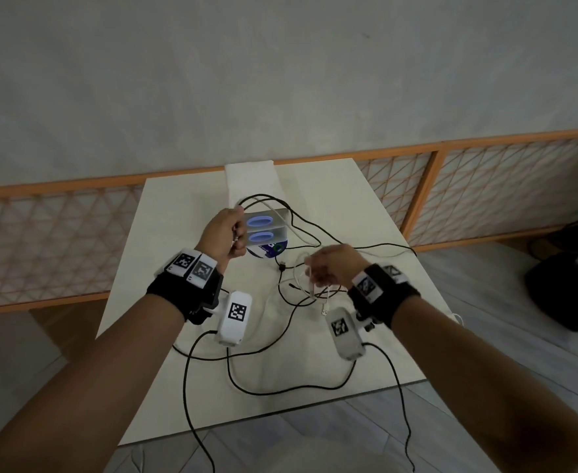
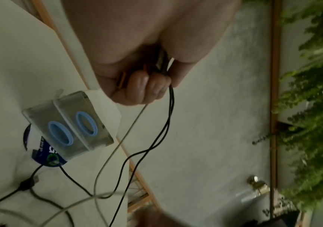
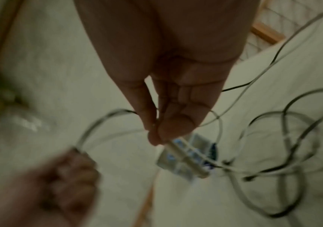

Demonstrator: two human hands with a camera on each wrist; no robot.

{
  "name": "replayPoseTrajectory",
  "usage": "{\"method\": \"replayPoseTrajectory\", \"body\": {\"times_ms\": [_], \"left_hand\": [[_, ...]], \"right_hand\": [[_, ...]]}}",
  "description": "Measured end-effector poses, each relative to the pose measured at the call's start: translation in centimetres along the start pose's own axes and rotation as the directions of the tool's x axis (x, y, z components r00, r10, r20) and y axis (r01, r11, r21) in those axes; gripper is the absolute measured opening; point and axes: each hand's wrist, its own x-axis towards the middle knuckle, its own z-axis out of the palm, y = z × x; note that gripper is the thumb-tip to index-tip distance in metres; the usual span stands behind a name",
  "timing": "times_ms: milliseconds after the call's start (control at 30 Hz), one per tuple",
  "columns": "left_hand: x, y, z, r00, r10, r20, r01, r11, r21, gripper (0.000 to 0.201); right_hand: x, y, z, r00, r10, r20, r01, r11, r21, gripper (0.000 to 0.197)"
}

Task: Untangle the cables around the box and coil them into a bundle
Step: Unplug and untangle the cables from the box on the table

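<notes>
A small clear box [image 1: 263, 230] with two blue ovals stands mid-table on a cream table [image 1: 164, 233]. Black cables [image 1: 376, 248] and a white cable [image 1: 301, 230] loop over and around it. My left hand [image 1: 237, 233] is just left of the box, fist closed round a bunch of black cables [image 2: 168, 122] and a pale cable [image 2: 121, 142] that hang down past the box [image 2: 69, 130]. My right hand [image 1: 314, 272], nearer and to the right, pinches the white cable, whose plug end [image 3: 185, 159] sticks out past my fingertips [image 3: 168, 130]. A white USB plug [image 1: 324, 310] dangles below it.
A round blue and white disc [image 1: 274, 249] lies under the box. An orange-framed lattice fence [image 1: 485, 186] runs behind the table. A black bag [image 1: 560, 291] sits on the floor at right. Black leads from my wrist cameras trail over the near table edge [image 1: 280, 414]. Green foliage [image 2: 312, 107] fills the left wrist view's right side.
</notes>
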Motion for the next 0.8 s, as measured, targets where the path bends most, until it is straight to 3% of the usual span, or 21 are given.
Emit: {"method": "replayPoseTrajectory", "body": {"times_ms": [67, 133, 267, 433, 533, 633, 700, 800], "left_hand": [[-0.6, -0.5, 1.1, 0.998, 0.064, 0.017, -0.066, 0.989, 0.132, 0.029], [-1.1, -1.1, 2.2, 0.996, 0.076, 0.047, -0.085, 0.97, 0.227, 0.025], [-1.4, -1.9, 3.9, 0.996, -0.015, 0.089, -0.005, 0.974, 0.225, 0.028], [-2.0, -1.7, 5.0, 0.992, -0.124, 0.007, 0.124, 0.992, -0.02, 0.044], [-2.0, -1.8, 5.4, 0.994, -0.111, -0.024, 0.111, 0.993, 0.029, 0.048], [-1.5, -1.6, 4.7, 0.997, -0.076, -0.034, 0.076, 0.997, 0.016, 0.037], [-1.2, -1.2, 3.8, 0.998, -0.054, -0.036, 0.053, 0.998, -0.034, 0.035], [-0.9, -1.1, 2.7, 1.0, -0.026, -0.01, 0.025, 0.999, -0.034, 0.033]], "right_hand": [[-1.0, -2.5, 0.3, 0.998, 0.03, 0.059, -0.045, 0.964, 0.264, 0.01], [-1.5, -4.1, 1.2, 0.994, 0.009, 0.111, -0.044, 0.948, 0.314, 0.013], [-0.8, -5.1, 3.4, 0.999, -0.026, 0.044, 0.017, 0.978, 0.209, 0.027], [-0.6, -4.4, 4.2, 0.986, -0.158, -0.057, 0.157, 0.987, -0.021, 0.025], [-0.3, -4.2, 3.5, 0.982, -0.182, -0.05, 0.177, 0.979, -0.096, 0.028], [0.5, -3.2, 0.4, 0.984, -0.076, -0.161, 0.09, 0.992, 0.084, 0.041], [1.5, -1.1, -2.7, 0.954, 0.002, -0.301, 0.044, 0.988, 0.147, 0.031], [3.4, 3.6, -6.6, 0.894, 0.076, -0.441, -0.09, 0.996, -0.01, 0.022]]}}
